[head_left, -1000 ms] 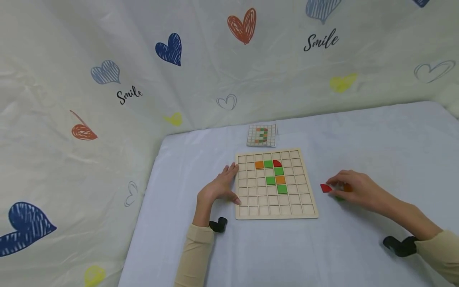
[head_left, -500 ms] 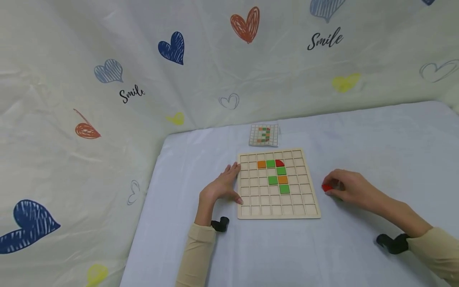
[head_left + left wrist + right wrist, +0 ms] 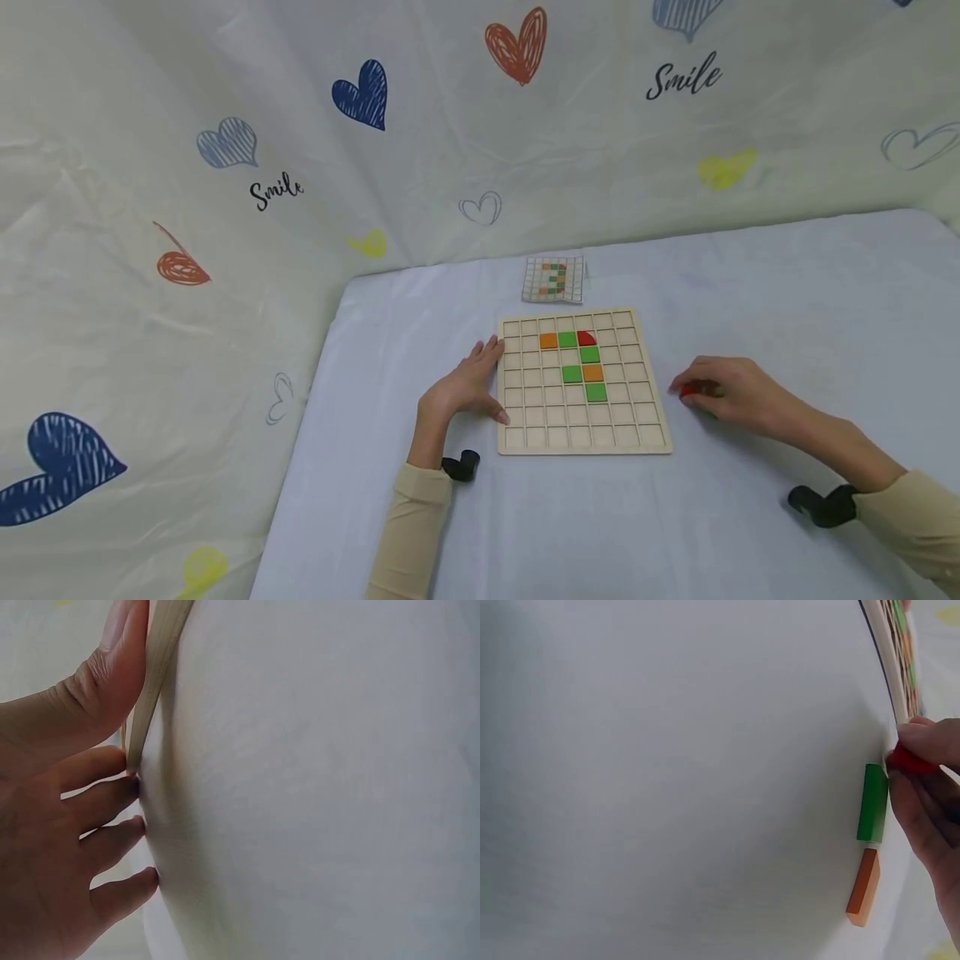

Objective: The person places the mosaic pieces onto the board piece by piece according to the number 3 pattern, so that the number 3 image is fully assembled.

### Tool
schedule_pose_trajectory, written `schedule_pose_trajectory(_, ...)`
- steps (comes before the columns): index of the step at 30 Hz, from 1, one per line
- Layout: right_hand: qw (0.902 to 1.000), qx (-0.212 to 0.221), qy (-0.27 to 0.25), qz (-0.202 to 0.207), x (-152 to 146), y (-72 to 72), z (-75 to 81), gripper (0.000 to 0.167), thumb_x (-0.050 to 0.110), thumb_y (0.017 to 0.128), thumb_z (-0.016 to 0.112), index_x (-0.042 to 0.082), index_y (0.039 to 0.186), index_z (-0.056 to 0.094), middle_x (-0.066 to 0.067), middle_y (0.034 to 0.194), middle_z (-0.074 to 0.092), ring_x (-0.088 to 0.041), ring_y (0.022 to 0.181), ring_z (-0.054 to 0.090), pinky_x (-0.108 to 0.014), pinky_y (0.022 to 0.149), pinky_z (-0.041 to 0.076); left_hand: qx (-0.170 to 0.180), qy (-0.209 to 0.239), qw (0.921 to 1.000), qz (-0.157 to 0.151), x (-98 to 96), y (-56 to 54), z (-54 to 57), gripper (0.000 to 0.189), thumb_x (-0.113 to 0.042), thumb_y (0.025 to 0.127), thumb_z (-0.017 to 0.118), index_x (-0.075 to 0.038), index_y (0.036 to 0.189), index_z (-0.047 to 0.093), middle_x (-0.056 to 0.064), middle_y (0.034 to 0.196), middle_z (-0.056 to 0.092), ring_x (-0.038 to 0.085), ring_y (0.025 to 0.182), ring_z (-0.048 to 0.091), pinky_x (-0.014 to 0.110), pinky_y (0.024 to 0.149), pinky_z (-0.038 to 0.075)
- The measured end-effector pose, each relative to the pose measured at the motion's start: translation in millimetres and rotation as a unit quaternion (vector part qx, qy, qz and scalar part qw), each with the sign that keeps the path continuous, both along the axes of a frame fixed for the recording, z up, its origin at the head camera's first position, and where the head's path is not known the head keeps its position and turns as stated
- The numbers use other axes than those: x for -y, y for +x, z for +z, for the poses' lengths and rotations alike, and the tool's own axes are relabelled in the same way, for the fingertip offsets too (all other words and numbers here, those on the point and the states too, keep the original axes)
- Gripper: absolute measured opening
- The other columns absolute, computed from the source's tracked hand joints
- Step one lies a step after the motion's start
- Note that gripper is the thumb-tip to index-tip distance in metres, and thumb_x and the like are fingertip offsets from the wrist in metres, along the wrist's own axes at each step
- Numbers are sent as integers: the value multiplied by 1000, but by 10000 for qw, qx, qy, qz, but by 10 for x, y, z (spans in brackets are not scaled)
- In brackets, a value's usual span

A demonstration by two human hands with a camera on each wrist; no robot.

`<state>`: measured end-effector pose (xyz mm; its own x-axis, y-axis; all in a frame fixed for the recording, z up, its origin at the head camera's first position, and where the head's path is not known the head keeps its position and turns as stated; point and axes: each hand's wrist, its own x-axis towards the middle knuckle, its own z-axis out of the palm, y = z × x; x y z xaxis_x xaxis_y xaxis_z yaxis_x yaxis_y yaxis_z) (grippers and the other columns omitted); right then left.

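Note:
A wooden grid board [image 3: 555, 437] lies on the white-covered table, with green, orange and red tiles set in some of its squares. At the board's left edge rests my left hand [image 3: 461, 387], fingers extended and spread, thumb touching the lower-left side. To the right of the board, my right hand [image 3: 731, 390] pinches a red tile [image 3: 911, 759] between thumb and fingers, just over the table. Beneath those fingers, in the right wrist view, a green tile [image 3: 872, 802] and an orange tile [image 3: 864, 887] lie on the cloth. The head view hides both behind the hand.
Behind the board lies a small printed card [image 3: 534, 283] with a coloured grid pattern. A curtain [image 3: 420, 167] with hearts and lettering hangs behind and to the left of the table. Black wrist cameras [image 3: 823, 506] sit near both cuffs.
My right hand has closed its fingers on the red tile, which lay in front of its fingertips a second ago. My left hand stays at the board's edge.

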<state>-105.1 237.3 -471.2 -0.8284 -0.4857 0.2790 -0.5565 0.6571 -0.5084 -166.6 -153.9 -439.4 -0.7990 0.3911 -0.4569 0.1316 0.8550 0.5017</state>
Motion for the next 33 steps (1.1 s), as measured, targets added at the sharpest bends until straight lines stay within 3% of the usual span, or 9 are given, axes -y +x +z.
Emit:
schedule_pose_trajectory(12, 9992, 248, -261, -177, 96, -10, 77, 32, -12, 71, 84, 9, 95, 80, 11, 86, 68, 1, 77, 63, -24, 66, 62, -40, -41, 10000, -35, 19, -20, -18, 127, -18, 70, 97, -10, 166, 14, 4, 174, 5, 24, 162, -1, 44, 132, 9)
schedule_pose_trajectory(16, 9984, 299, -453, -161, 132, -11, 90, 33, -9, 71, 87, 11, 95, 79, 10, 89, 72, 0, 79, 66, -20, 67, 60, -65, -15, 10000, -41, 27, -20, -22, 127, -19, 70, 97, -9, 166, 14, 5, 174, 5, 25, 162, 0, 45, 132, 10)
schedule_pose_trajectory(23, 9924, 900, -831, -107, 278, -15, 115, 28, -4, 75, 87, 10, 96, 76, 6, 90, 75, 1, 80, 65, -15, 71, 59, -64, -35, 10000, -39, 34, -24, -14, 126, -18, 71, 96, -10, 166, 14, 4, 174, 5, 24, 162, 0, 44, 132, 10)
schedule_pose_trajectory(33, 9861, 1492, -670, 283, 583, -32, 178, 20, 0, 82, 83, 11, 98, 78, 9, 92, 75, 0, 82, 65, -21, 74, 61, 25, -349, 9993, -114, 27, -59, -83, 128, -21, 73, 94, -14, 167, 8, 0, 174, -2, 21, 161, -5, 41, 132, 7)
